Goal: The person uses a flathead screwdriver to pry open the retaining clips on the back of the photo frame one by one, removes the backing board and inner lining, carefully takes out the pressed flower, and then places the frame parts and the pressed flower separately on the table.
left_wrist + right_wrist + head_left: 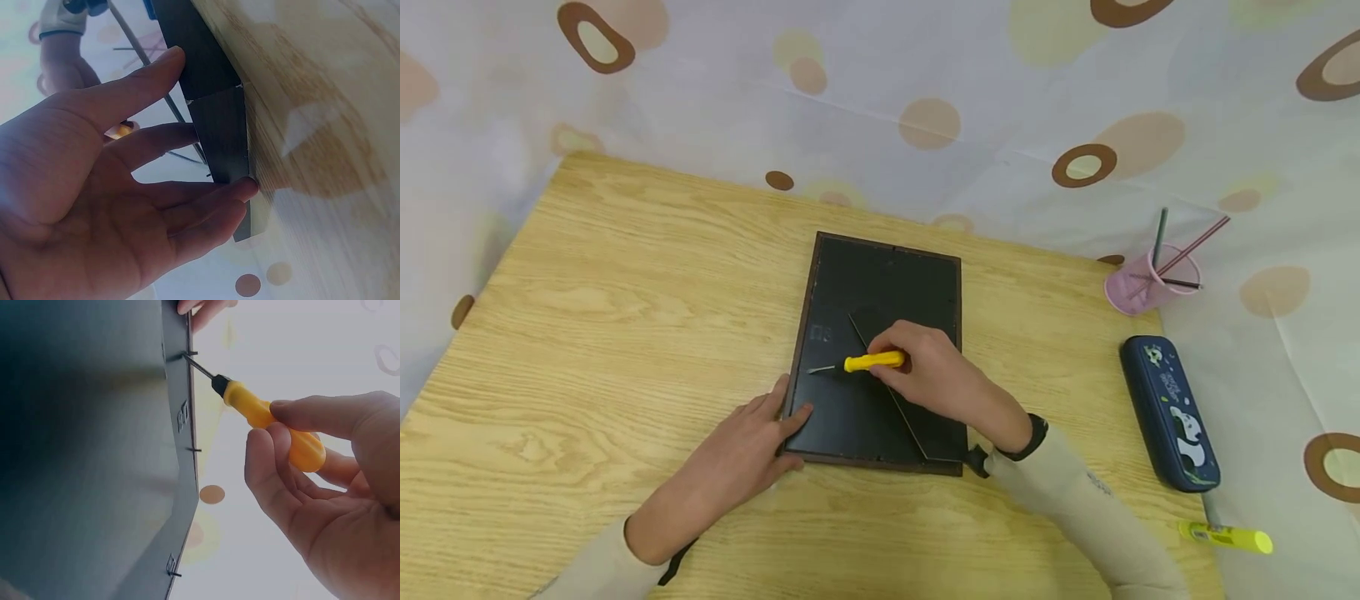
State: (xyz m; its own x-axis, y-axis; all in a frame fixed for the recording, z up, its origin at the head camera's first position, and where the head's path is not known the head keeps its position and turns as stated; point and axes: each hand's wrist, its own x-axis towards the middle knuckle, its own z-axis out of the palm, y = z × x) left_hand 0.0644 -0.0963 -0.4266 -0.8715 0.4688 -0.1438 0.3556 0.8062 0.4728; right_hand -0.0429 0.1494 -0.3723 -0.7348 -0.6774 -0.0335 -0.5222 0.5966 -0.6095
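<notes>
A dark picture frame (880,275) lies face down on the wooden table, its black backing up. A hinged stand flap (936,429) slants across its right half. At the near left corner, my left hand (741,450) grips the frame, with the thumb at the near edge and fingers along the left side. My right hand (936,371) pinches a yellow-handled screwdriver (874,361) between thumb and fingers. Its metal tip points left, at a small metal tab (192,354) on the frame's edge in the right wrist view. Other tabs (195,450) stick out along that edge.
On the right stand a pink mesh pen cup (1138,287) with several pencils, a navy pencil case (1168,412) with a panda print, and a yellow highlighter (1228,537). Patterned white cloth (880,75) hangs behind the table (625,300).
</notes>
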